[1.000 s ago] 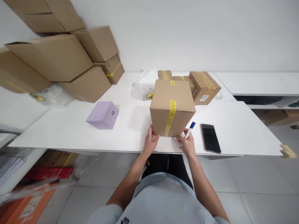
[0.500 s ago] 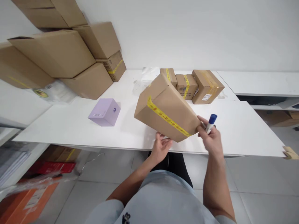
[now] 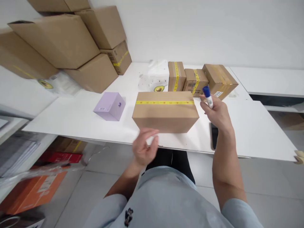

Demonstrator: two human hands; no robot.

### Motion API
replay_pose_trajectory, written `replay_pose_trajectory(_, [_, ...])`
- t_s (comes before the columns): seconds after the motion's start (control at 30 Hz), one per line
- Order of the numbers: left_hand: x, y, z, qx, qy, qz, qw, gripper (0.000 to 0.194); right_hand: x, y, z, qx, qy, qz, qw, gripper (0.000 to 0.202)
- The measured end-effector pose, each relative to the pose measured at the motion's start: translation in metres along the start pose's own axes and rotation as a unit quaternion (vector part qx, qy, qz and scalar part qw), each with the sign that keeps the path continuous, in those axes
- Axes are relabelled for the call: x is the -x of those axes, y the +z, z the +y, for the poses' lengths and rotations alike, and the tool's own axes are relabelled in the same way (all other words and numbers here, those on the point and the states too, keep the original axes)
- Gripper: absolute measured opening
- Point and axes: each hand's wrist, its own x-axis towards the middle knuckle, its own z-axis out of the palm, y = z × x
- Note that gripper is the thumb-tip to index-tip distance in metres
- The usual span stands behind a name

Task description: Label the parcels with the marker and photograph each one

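A long cardboard box [image 3: 163, 112] with yellow tape along its top rests flat on the white table [image 3: 114, 131]. My left hand [image 3: 144, 147] is at its front edge, fingers apart, holding nothing. To the right of the box, my right hand [image 3: 217, 110] is closed round a white marker [image 3: 209, 100] with a blue cap, which points up. A dark phone [image 3: 214, 136] lies on the table, partly hidden by my right forearm. Left of the long box stands a small lilac box [image 3: 110, 106].
Three taped cartons [image 3: 177, 76] and a white package with an avocado picture [image 3: 158, 76] stand along the wall. Large cardboard boxes [image 3: 59, 41] are piled at the back left. Below the table at left is an orange box [image 3: 35, 190].
The long box has gone from tilted in my hands to flat on the table. Both hands have let go of it, and the phone has come into view.
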Motion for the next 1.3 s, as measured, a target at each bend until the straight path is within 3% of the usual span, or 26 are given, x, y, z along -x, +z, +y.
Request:
replay_pose_trajectory(0.03, [-0.008, -0.010, -0.010, -0.063, 0.041, 0.105, 0.992, 0.013, 0.010, 0.003, 0.003, -0.018, 0.045, 0.025, 0.998, 0.035])
replay_pose_trajectory(0.1, [-0.024, -0.026, -0.034, -0.129, 0.049, 0.213, 0.967, 0.016, 0.030, 0.009, 0.007, -0.068, 0.125, 0.061, 0.988, 0.041])
replay_pose_trajectory(0.13, [-0.032, -0.031, -0.047, -0.144, 0.025, 0.205, 0.968, 0.024, 0.040, 0.013, 0.007, -0.093, 0.150, 0.072, 0.982, 0.044])
replay_pose_trajectory(0.23, [-0.049, -0.035, -0.077, -0.158, -0.065, 0.097, 0.980, 0.042, 0.059, 0.029, 0.003, -0.150, 0.171, 0.083, 0.970, 0.051])
replay_pose_trajectory(0.33, [-0.055, -0.027, -0.089, -0.159, -0.101, 0.041, 0.981, 0.047, 0.065, 0.042, -0.004, -0.144, 0.153, 0.058, 0.976, 0.054])
replay_pose_trajectory(0.47, [-0.051, -0.018, -0.083, -0.200, -0.086, 0.051, 0.975, 0.043, 0.066, 0.047, -0.006, -0.041, 0.064, 0.046, 0.996, 0.044])
replay_pose_trajectory(0.6, [-0.048, -0.018, -0.079, -0.234, -0.053, 0.047, 0.970, 0.039, 0.066, 0.046, -0.006, 0.033, 0.013, 0.058, 0.998, 0.039])
replay_pose_trajectory(0.9, [-0.057, -0.017, -0.085, -0.259, -0.041, 0.050, 0.964, 0.037, 0.065, 0.049, -0.012, 0.088, 0.010, 0.046, 0.995, 0.037])
replay_pose_trajectory(1.3, [-0.044, -0.015, -0.074, -0.274, -0.032, 0.024, 0.961, 0.039, 0.061, 0.042, -0.006, 0.072, 0.024, 0.058, 0.995, 0.040])
